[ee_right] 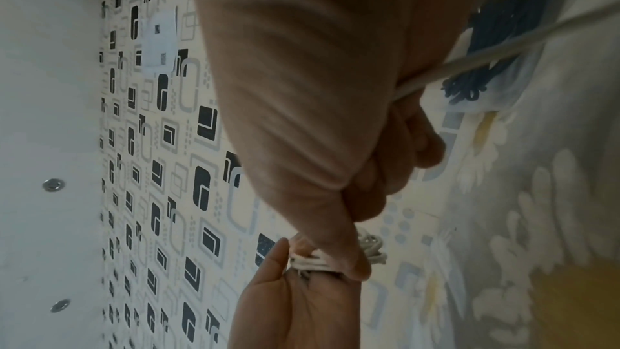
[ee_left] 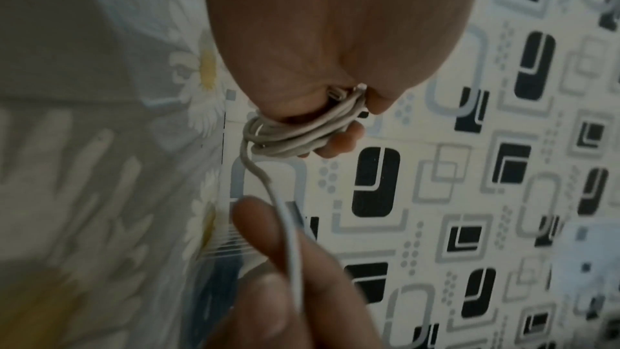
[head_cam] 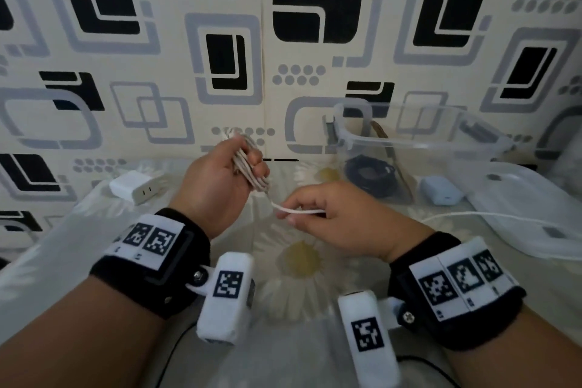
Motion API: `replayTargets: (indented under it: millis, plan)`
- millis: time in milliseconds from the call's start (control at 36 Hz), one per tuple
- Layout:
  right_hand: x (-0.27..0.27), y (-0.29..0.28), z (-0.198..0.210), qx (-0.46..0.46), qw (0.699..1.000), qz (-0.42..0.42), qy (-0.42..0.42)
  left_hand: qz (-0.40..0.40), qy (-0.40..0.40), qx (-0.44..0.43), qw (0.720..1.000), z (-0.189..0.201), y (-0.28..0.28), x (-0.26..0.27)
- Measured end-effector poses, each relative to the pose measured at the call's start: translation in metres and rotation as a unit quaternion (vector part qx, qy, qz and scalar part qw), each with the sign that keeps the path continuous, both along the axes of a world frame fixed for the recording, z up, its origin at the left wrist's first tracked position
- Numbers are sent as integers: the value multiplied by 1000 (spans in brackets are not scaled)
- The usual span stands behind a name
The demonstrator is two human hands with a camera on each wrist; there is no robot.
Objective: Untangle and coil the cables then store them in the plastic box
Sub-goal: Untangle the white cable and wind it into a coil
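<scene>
- Left hand [head_cam: 217, 176] grips the coiled white cable [head_cam: 248, 164], bundle standing upright
- Right hand [head_cam: 333, 214] pinches its loose tail just beside, running rightward
- Plastic box [head_cam: 425, 148] lies right, nearer that hand

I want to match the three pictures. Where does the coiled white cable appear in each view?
Head: coiled white cable in the left hand, centre.
Left wrist: centre, wound round the fingers.
Right wrist: low centre, partly hidden by the right hand.
Shared landmark: black-and-grey patterned wall.
</scene>
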State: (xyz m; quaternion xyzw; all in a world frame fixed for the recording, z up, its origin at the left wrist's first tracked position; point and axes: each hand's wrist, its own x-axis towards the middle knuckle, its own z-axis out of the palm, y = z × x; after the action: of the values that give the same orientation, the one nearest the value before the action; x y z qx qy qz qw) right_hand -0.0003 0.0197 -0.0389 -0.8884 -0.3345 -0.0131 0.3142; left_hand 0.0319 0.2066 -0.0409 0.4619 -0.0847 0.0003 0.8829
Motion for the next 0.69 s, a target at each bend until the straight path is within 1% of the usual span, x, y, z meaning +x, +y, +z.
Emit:
replayTargets:
  millis: [83, 167, 194, 222, 278, 306, 333, 361, 389, 417, 444, 472, 500, 528, 583, 694]
  plan:
    - [-2, 2, 1, 22, 998, -5, -51, -11, -16, 89, 996, -2, -7, -3]
    - [-3, 3, 0, 50, 998, 17, -39, -37, -10, 126, 991, -5, -14, -5]
    - [-3, 3, 0, 55, 998, 21, -35, -39, -2, 135, 990, -5, -16, -6]
    - [-3, 3, 0, 56, 997, 23, -36, -33, 3, 161, 986, -5, -17, -8]
    - [-4, 4, 1, 61, 997, 23, -51, 11, 1, 287, 958, -6, -18, -12]
    - [-3, 5, 1, 71, 996, 19, -58, 63, -20, 349, 935, -9, -16, -11]
    - [-3, 5, 1, 87, 994, 16, -60, 121, -70, 429, 892, -11, -15, -11]
    - [-3, 5, 1, 106, 993, 11, -57, 147, -98, 483, 858, -12, -14, -12]
    - [-2, 4, 2, 126, 991, 8, -51, 144, -92, 490, 855, -10, -16, -13]
    - [-2, 3, 3, 145, 988, 4, -48, 92, -89, 473, 872, -8, -18, -16]
    - [-2, 3, 3, 160, 986, 0, -49, 13, -94, 432, 897, -7, -20, -17]
    - [-2, 3, 4, 173, 983, -4, -55, -44, -91, 382, 919, -7, -21, -17]
    - [-2, 3, 4, 186, 981, -7, -56, -78, -82, 339, 934, -8, -21, -15]
    - [-3, 3, 3, 202, 978, -8, -51, -102, -82, 320, 938, -8, -21, -15]
    - [-3, 3, 3, 239, 970, -13, -34, -128, -91, 333, 930, -13, -22, -13]
    - [1, -2, 4, 260, 961, -86, -48, -167, -88, 375, 908, -11, -23, -19]
